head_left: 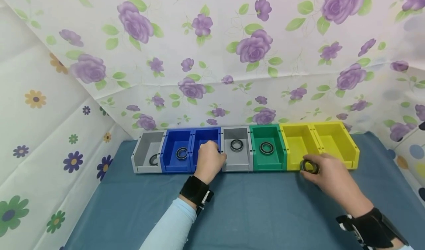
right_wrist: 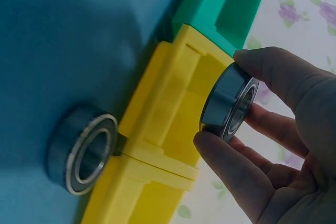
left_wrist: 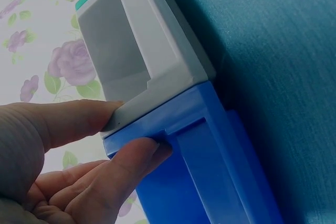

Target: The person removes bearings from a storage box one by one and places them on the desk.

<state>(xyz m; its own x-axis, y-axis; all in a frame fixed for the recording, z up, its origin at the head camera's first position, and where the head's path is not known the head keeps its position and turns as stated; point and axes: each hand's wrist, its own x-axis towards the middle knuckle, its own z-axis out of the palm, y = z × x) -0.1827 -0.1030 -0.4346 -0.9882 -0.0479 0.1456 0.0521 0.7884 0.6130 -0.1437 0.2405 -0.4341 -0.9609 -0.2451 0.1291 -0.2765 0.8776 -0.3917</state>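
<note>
My left hand (head_left: pixel 209 162) pinches the adjoining walls of the second blue bin (left_wrist: pixel 210 166) and the middle grey bin (left_wrist: pixel 168 61), one digit on each side. Most of that blue bin's inside is hidden by the hand in the head view. Between thumb and fingers, my right hand (head_left: pixel 330 174) holds a dark-sealed ball bearing (right_wrist: pixel 223 100) in front of the yellow bins (head_left: pixel 300 141). The right wrist view shows another ball bearing (right_wrist: pixel 59 153) by the front of the yellow bins; in the head view I cannot make it out.
Single bearings lie in the left grey bin (head_left: pixel 141 150), the first blue bin (head_left: pixel 174 141), the middle grey bin and the green bin (head_left: pixel 265 134). The bins stand in a row on a blue cloth (head_left: pixel 252 205), against a flowered backdrop (head_left: pixel 212 58).
</note>
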